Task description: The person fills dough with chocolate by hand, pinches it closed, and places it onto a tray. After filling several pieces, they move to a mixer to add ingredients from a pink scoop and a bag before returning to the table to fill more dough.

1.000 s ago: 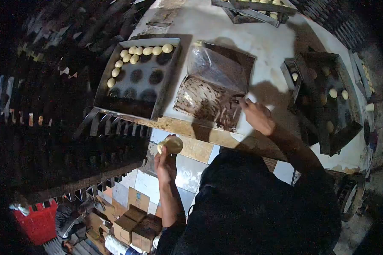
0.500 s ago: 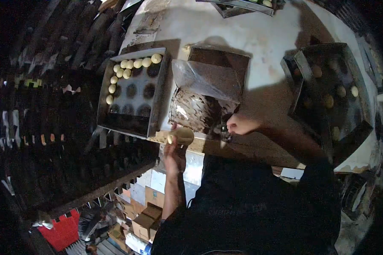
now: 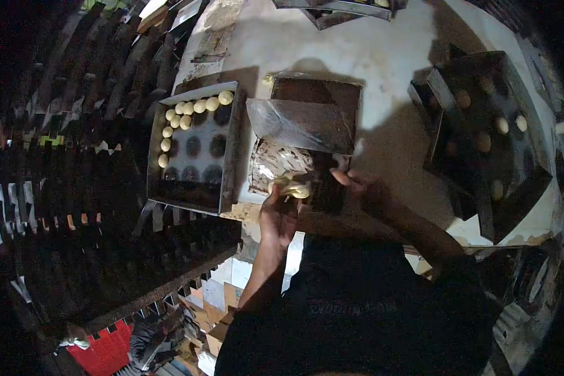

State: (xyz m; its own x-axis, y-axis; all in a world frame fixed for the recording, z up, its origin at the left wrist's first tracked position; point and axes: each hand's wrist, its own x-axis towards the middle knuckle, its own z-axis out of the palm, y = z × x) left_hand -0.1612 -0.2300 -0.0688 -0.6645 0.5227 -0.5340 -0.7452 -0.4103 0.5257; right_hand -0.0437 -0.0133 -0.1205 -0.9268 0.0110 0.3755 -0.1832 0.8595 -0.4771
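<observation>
My left hand (image 3: 280,216) is closed round a pale, flattened piece of dough (image 3: 299,190), whose edge looks folded and uneven. It is held over the near edge of a tray of brown-streaked filling (image 3: 272,161). A sheet of clear plastic (image 3: 301,122) lies across the tray's middle, with a dark brown surface (image 3: 316,91) behind it. Just right of the dough, my right hand (image 3: 351,180) hovers at the tray's shadowed right side. Its fingers stretch leftward, apart from the dough, and nothing shows in them; the lower part is dark.
On the left stands a metal tray (image 3: 230,150) with several pale dough balls (image 3: 188,108) along two sides. Darker trays (image 3: 514,81) with more balls are at the right. Another tray (image 3: 351,6) sits at the far edge. A person (image 3: 150,341) is at lower left.
My left hand has risen and moved right, bringing the dough over the filling; the dough now looks folded. My right hand has loosened from a closed grip near a dark object and shifted slightly right.
</observation>
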